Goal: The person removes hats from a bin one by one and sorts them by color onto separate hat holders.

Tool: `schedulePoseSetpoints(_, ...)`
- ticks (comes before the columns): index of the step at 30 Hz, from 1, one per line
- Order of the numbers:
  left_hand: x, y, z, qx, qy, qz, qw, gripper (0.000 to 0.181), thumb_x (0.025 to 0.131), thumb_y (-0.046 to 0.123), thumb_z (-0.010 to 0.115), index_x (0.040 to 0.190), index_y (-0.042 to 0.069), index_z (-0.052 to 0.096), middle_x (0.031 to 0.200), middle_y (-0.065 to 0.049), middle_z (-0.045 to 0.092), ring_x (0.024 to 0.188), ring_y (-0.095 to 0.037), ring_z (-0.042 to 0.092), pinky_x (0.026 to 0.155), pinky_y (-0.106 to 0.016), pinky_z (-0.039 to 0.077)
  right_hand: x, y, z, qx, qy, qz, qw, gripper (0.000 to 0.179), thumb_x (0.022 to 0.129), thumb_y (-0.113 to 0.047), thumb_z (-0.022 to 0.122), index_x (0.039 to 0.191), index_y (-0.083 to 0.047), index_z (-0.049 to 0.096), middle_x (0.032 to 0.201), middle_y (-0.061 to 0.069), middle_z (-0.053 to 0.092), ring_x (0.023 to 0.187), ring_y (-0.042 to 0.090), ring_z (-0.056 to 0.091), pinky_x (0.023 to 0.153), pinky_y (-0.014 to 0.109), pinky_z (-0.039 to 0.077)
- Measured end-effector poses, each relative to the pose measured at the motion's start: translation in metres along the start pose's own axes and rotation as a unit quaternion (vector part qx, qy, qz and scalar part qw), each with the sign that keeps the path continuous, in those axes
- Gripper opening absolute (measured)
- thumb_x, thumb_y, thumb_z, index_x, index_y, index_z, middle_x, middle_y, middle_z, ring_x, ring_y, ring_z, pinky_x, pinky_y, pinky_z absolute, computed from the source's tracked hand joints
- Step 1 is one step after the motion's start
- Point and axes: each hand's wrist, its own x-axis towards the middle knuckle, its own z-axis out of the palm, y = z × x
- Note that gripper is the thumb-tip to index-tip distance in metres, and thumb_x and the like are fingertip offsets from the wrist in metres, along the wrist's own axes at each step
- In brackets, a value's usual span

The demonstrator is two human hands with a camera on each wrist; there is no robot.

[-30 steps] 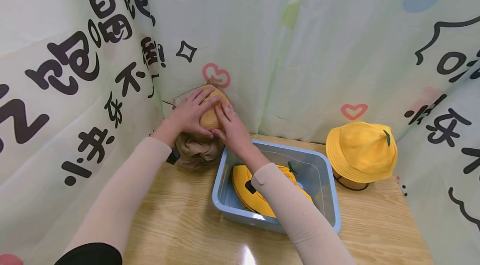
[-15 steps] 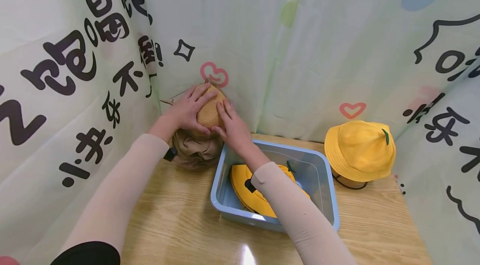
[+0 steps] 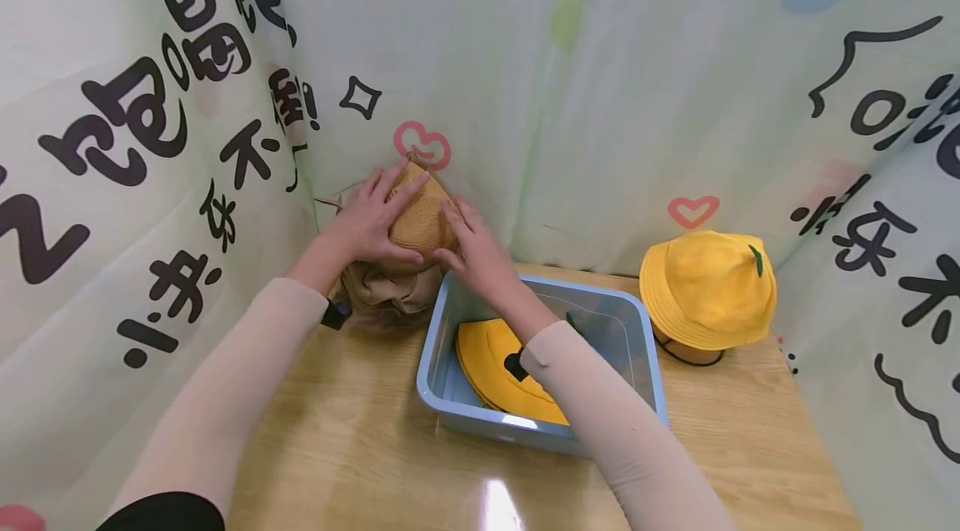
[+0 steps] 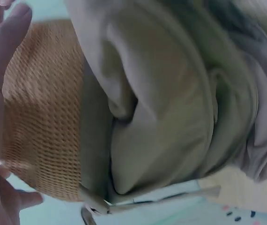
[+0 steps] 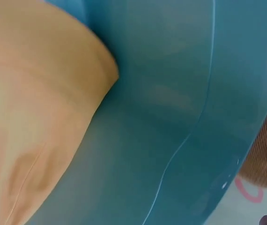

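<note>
A hat with a tan woven crown (image 3: pixel 422 222) and folded khaki cloth (image 3: pixel 393 289) below it stands in the back left corner. My left hand (image 3: pixel 367 218) rests on the crown's left side, fingers spread over the top and thumb lower in front. On the right side, my right hand (image 3: pixel 483 256) touches the crown with its fingertips. The left wrist view shows the weave and the draped khaki cloth (image 4: pixel 161 108) close up, with a thin strap (image 4: pixel 171 194) hanging beside it. What supports the hat is hidden.
A blue plastic bin (image 3: pixel 431 348) under my right forearm holds a yellow hat (image 3: pixel 498 364). Another yellow hat (image 3: pixel 708 289) with a green leaf sits raised on a stand with a black wire base (image 3: pixel 693 360). Printed curtains (image 3: pixel 600 122) close off the back and sides of the wooden table (image 3: pixel 360 431).
Both hands stay on the woven crown; the right hand has shifted slightly along its side. The whole scene has moved a little to the left in view.
</note>
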Motion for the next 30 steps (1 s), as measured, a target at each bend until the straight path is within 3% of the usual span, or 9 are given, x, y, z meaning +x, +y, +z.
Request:
schedulePoseSetpoints(4, -0.005, 0.016, -0.005, 0.005, 0.069, 0.032, 0.9971, 0.112, 0.073, 0.063, 0.078, 0.159, 0.022, 0.021, 0.163, -0.020, 0.016, 0.143, -0.058, 0.020, 0.104, -0.076, 0.029, -0.011, 0.007, -0.015, 0.009, 0.009, -0.002, 0.9999, 0.076, 0.096, -0.032, 0.065, 0.159, -0.013, 0.027, 0.165, 0.013, 0.021, 0.151, 0.033, 0.022, 0.116, 0.046, 0.034)
schedulePoseSetpoints(7, -0.011, 0.030, -0.007, -0.001, 0.133, 0.079, 0.9879, 0.099, 0.078, 0.055, 0.076, 0.156, 0.014, 0.031, 0.158, -0.024, 0.026, 0.139, -0.057, 0.029, 0.107, -0.072, 0.030, -0.021, 0.012, -0.024, 0.011, 0.017, -0.006, 0.9998, 0.075, 0.096, -0.032, 0.067, 0.158, -0.013, 0.029, 0.164, 0.014, 0.023, 0.148, 0.036, 0.028, 0.114, 0.047, 0.036)
schedulePoseSetpoints(10, -0.021, 0.047, -0.008, -0.017, 0.169, 0.115, 0.9787, 0.087, 0.083, 0.046, 0.075, 0.152, 0.009, 0.038, 0.155, -0.025, 0.033, 0.137, -0.055, 0.035, 0.110, -0.067, 0.031, -0.032, 0.017, -0.032, 0.008, 0.019, -0.002, 0.9998, 0.073, 0.095, -0.034, 0.067, 0.158, -0.017, 0.032, 0.164, 0.012, 0.026, 0.145, 0.035, 0.036, 0.111, 0.049, 0.040)
schedulePoseSetpoints(13, -0.036, 0.067, -0.008, -0.037, 0.168, 0.128, 0.9767, 0.083, 0.085, 0.042, 0.075, 0.152, 0.007, 0.039, 0.155, -0.024, 0.034, 0.138, -0.051, 0.037, 0.113, -0.062, 0.032, -0.045, 0.022, -0.039, 0.011, 0.018, 0.005, 0.9998, 0.070, 0.095, -0.034, 0.067, 0.156, -0.019, 0.036, 0.162, 0.011, 0.030, 0.141, 0.034, 0.041, 0.108, 0.050, 0.043)
schedulePoseSetpoints(19, -0.072, 0.102, -0.004, -0.054, 0.133, 0.114, 0.9830, 0.086, 0.087, 0.048, 0.073, 0.155, 0.012, 0.036, 0.157, -0.017, 0.036, 0.142, -0.042, 0.036, 0.113, -0.056, 0.034, -0.069, 0.033, -0.054, 0.013, 0.018, 0.014, 0.9997, 0.066, 0.094, -0.033, 0.070, 0.152, -0.018, 0.043, 0.152, 0.011, 0.045, 0.133, 0.032, 0.051, 0.103, 0.050, 0.047)
schedulePoseSetpoints(25, -0.099, 0.125, 0.014, -0.056, 0.122, 0.111, 0.9847, 0.082, 0.092, 0.060, 0.060, 0.154, 0.011, 0.038, 0.157, -0.016, 0.037, 0.142, -0.042, 0.037, 0.111, -0.057, 0.037, -0.088, 0.046, -0.064, 0.009, -0.012, 0.049, 0.9987, 0.058, 0.094, -0.033, 0.070, 0.147, -0.018, 0.050, 0.143, 0.006, 0.054, 0.129, 0.028, 0.054, 0.103, 0.048, 0.048)
schedulePoseSetpoints(30, -0.113, 0.138, 0.032, -0.041, 0.108, 0.101, 0.9881, 0.084, 0.092, 0.069, 0.050, 0.153, 0.012, 0.041, 0.156, -0.017, 0.038, 0.141, -0.043, 0.038, 0.111, -0.058, 0.037, -0.098, 0.056, -0.067, -0.006, -0.060, 0.079, 0.9951, 0.057, 0.095, -0.036, 0.068, 0.146, -0.018, 0.051, 0.142, 0.008, 0.056, 0.127, 0.029, 0.054, 0.102, 0.051, 0.047)
